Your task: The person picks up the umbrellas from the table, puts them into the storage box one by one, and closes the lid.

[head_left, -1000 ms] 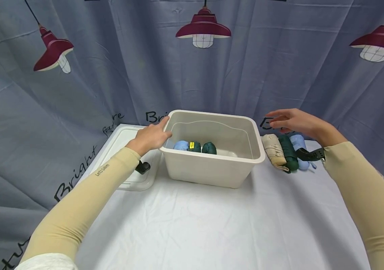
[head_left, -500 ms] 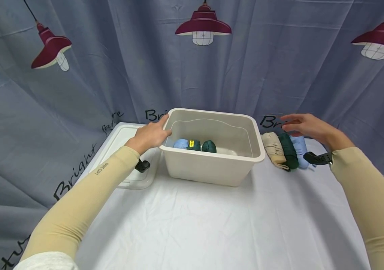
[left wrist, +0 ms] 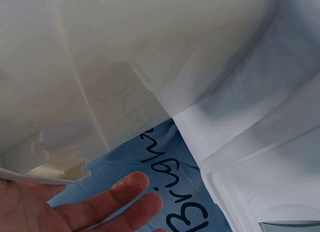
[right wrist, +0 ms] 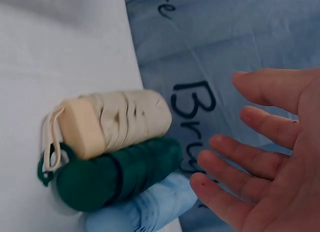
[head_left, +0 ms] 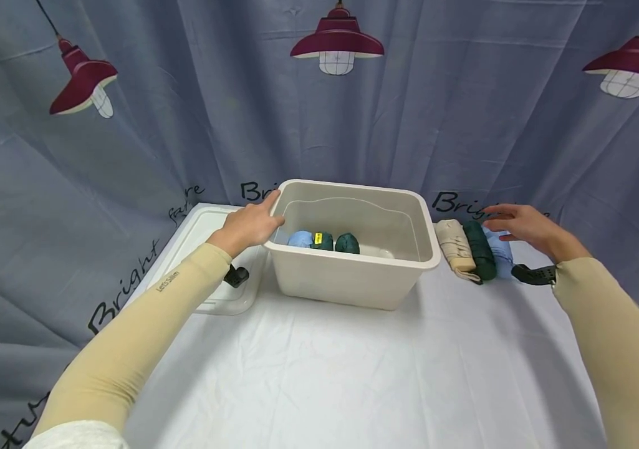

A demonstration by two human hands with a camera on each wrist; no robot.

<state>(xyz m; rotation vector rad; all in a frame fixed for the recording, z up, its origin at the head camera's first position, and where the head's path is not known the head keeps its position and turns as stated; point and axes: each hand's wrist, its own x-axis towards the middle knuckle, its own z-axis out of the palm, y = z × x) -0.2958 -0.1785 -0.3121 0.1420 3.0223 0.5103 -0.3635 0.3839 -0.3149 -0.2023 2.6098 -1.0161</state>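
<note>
My left hand (head_left: 249, 227) rests on the left rim of an off-white plastic bin (head_left: 347, 277); its thumb lies over the rim. In the left wrist view, the fingers (left wrist: 127, 189) extend loosely outside the bin wall. My right hand (head_left: 532, 227) hovers with spread, slightly bent fingers, holding nothing. It overlaps the far end of a light blue folded umbrella (head_left: 501, 255). Beside this lie a dark green folded umbrella (right wrist: 120, 174) and a beige one (right wrist: 130, 117) with a strap loop. Inside the bin sit a light blue bundle (head_left: 300, 239) and two dark green bundles (head_left: 347, 243), one labelled yellow.
A white lid (head_left: 218, 299) lies flat left of the bin, partly under my left forearm. White cloth (head_left: 341, 374) covers the table. Behind it hangs a grey-blue curtain (head_left: 437, 112) with printed lamps and lettering.
My right hand has moved right and then down, from above the beige umbrella to the light blue one. The left hand stays on the bin's rim.
</note>
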